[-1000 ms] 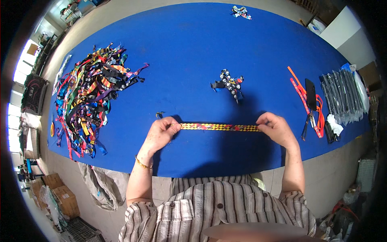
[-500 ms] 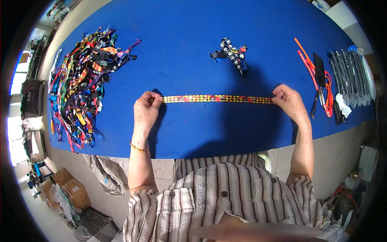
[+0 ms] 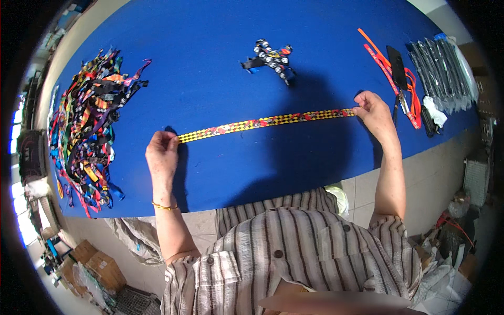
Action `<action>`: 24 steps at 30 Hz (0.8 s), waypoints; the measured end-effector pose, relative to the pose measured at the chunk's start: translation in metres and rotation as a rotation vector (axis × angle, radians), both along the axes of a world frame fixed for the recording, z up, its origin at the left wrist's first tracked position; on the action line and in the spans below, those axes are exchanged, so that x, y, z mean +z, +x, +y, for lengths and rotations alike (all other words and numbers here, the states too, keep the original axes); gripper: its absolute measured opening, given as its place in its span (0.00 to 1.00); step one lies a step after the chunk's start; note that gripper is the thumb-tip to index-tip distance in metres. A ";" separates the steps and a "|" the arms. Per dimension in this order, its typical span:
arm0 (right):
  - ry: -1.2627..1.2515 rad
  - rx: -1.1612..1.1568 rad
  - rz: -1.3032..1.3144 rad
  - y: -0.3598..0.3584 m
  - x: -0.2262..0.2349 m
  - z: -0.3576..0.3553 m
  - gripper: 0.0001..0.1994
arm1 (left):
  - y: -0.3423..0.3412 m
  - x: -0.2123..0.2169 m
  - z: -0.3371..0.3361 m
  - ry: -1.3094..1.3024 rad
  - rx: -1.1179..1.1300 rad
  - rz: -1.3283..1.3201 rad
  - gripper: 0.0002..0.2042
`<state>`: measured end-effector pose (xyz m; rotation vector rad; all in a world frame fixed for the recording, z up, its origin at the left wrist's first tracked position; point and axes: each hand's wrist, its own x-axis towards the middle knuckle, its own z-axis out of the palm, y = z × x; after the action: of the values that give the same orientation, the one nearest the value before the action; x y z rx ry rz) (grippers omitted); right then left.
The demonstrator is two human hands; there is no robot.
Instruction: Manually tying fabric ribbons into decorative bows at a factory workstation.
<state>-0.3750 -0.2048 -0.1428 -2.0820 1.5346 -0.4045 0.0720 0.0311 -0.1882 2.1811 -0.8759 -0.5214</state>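
Observation:
A yellow and black checked ribbon strap (image 3: 262, 123) with red figures stretches straight between my two hands, over the blue table. My left hand (image 3: 162, 153) pinches its left end between thumb and fingers. At the other end, my right hand (image 3: 374, 111) pinches the strap the same way, a little farther from me. Beyond the strap lies a small bunch of black straps with white round prints (image 3: 271, 59). Whether the strap touches the cloth along its length, I cannot tell.
A big heap of many-coloured straps (image 3: 92, 131) covers the left of the blue table (image 3: 205, 68). On the right lie orange and red lanyards (image 3: 386, 71), a black flat piece (image 3: 397, 67), a white crumpled scrap (image 3: 434, 111) and black items in clear bags (image 3: 441, 73). Cardboard boxes (image 3: 100, 268) stand on the floor.
The strap has gone from nearly level to slanting, its right end now higher in view. The whole view has turned and shifted slightly. Both hands keep their pinch.

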 end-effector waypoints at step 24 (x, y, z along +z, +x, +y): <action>-0.300 0.496 -0.096 0.106 0.030 0.051 0.05 | -0.041 0.026 -0.007 -0.225 -0.093 -0.391 0.04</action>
<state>-0.2694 -0.1537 -0.1125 -2.5329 0.8947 -0.5593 0.0311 0.0240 -0.1626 2.0710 -1.1854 -0.0298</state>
